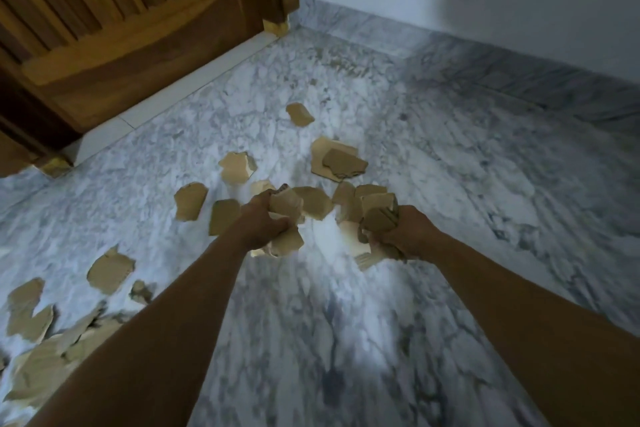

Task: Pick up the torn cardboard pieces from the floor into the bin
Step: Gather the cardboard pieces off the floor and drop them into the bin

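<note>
**Both hands loaded with torn cardboard, bin out of view**

We see the left hand (265, 224) and the right hand (407, 234) side by side low over the marble floor (450, 184). Each has its fingers curled tight round a bunch of cardboard pieces (377, 211). We judge that gathering a bunch in each hand saves trips to the bin, and that a firm squeeze stops the stiff, uneven scraps from slipping out. How many scraps each bunch holds cannot be told, as they overlap and blur.

Count: two hands, two bunches. At least eight loose pieces lie apart on the floor. Taken from the hands, there is one single piece (299, 114) at 12 o'clock and an overlapping pair (337, 159) at 1 o'clock. Three more lie between 10 and 11 o'clock and two at 8 o'clock. A heap (38, 357) at 8 o'clock, near the frame's edge, is too tangled to count. A wooden door (121, 45) stands at 11 o'clock. We see no bin, so its direction is unknown.
</note>
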Demonstrator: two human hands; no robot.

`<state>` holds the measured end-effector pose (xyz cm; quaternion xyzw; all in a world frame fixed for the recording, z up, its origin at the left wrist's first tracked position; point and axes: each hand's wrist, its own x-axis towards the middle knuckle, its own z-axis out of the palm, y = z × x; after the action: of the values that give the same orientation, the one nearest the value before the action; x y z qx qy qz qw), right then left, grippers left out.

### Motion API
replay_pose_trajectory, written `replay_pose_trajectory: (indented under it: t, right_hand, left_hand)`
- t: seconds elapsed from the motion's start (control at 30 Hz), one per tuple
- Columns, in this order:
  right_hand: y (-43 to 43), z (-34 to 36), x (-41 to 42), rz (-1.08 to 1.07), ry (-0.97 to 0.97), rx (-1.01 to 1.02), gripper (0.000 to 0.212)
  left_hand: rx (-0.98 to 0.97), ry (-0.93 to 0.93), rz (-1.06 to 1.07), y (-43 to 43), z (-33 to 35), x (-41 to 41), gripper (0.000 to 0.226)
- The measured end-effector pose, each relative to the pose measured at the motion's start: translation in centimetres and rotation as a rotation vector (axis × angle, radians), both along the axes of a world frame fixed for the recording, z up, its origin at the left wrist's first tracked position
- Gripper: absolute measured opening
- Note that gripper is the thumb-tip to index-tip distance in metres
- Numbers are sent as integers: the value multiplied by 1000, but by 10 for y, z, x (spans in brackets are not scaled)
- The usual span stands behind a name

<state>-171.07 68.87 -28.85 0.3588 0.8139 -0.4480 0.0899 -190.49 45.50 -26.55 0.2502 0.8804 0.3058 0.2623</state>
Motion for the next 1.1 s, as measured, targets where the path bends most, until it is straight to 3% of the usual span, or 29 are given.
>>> replay_pose_trajectory:
  t: [0.07, 0.23, 0.33, 0.5, 0.63, 0.8, 0.83, 0.9, 1.0, 1.1]
  right_hand:
    - [7, 3, 0, 12, 15, -36, 40]
    - [13, -10, -13, 47, -92, -46, 74]
    - [5, -34, -25, -14, -140, -6, 84]
    - [-14, -72, -32, -36, -191, 55, 94]
    - [-22, -82, -34, -63, -200, 135, 98]
    - [-25, -75, -36, -128, -216, 7, 113]
    - [-25, -73, -35, -114, -238, -28, 105]
    - [-21, -64, -32, -31, -283, -68, 68]
    - [-7, -39, -34, -6, -209, -110, 26]
    - [21, -19, -53, -44, -164, -30, 36]
  left_hand:
    - [-10, -4, -2, 15, 9, 0, 79]
    - [-41, 45, -84, 56, 14, -12, 50]
    - [-53, 66, -185, 70, -11, -33, 60]
    - [-155, 59, -310, 88, -49, -59, 53]
    - [-217, 71, -402, 95, -80, -72, 69]
    - [-282, 124, -451, 95, -95, -81, 78]
    - [-296, 137, -450, 95, -96, -81, 76]
    - [-343, 201, -456, 95, -98, -82, 72]
    - [-448, 357, -468, 90, -95, -80, 72]
    - [-342, 289, -436, 85, -100, -81, 70]
